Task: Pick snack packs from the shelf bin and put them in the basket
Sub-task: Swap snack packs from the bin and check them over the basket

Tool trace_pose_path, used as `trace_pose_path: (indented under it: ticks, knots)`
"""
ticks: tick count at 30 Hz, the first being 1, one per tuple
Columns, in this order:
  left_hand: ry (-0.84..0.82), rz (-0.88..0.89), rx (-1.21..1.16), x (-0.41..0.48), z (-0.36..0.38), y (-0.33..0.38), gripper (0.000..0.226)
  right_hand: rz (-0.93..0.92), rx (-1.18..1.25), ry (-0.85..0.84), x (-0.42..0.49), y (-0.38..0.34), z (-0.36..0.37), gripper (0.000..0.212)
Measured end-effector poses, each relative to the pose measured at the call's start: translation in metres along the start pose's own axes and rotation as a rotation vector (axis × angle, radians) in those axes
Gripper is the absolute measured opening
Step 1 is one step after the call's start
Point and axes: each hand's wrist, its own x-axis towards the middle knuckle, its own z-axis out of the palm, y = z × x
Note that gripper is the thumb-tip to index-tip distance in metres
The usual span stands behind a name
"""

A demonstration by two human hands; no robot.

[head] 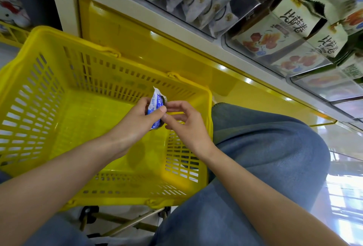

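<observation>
A small white and blue snack pack (156, 106) hangs over the inside of the yellow basket (59, 65). My left hand (137, 122) grips it, thumb across its front. My right hand (186, 126) is right beside it, fingertips touching the pack's right edge, fingers loosely bent. The basket floor under the hands looks bare. Above, a clear shelf bin (196, 0) holds several more white and blue packs.
To the right of that bin, clear bins (284, 45) hold cream packs with red fruit pictures. A yellow shelf base (157, 53) runs behind the basket. My knee in blue jeans (265, 147) is beside the basket's right wall. The basket stands on a wheeled frame (125, 222).
</observation>
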Motion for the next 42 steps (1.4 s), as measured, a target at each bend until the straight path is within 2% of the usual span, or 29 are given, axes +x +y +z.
trace_pose_path:
  ticks: [7,10,14,20,25,32,39,42]
  knots:
    - [0.049,0.007,0.145,0.002,0.000,-0.001,0.025,-0.002,0.038,0.028,0.000,0.001,0.003,0.017]
    - [0.032,0.048,0.206,-0.001,0.001,-0.003,0.024,-0.018,0.001,0.047,-0.001,0.003,0.005,0.015]
    - [0.052,0.129,0.356,-0.003,-0.002,-0.003,0.035,-0.054,-0.057,0.035,-0.001,0.005,0.005,0.016]
    - [0.100,0.144,0.490,-0.002,0.000,-0.003,0.029,-0.116,-0.180,0.081,0.001,0.009,0.005,0.018]
    - [0.120,0.091,0.476,0.001,-0.001,-0.003,0.032,-0.098,-0.175,0.084,0.002,0.010,0.009,0.020]
    - [0.136,0.000,0.325,0.002,-0.001,-0.008,0.034,-0.050,-0.221,-0.023,-0.004,0.016,0.017,0.033]
    - [0.078,-0.042,0.295,0.002,0.001,-0.009,0.035,-0.011,-0.263,-0.024,-0.002,0.016,0.016,0.030]
    - [0.027,-0.011,0.379,0.001,-0.001,-0.009,0.038,-0.073,-0.356,0.011,-0.003,0.017,0.013,0.024]
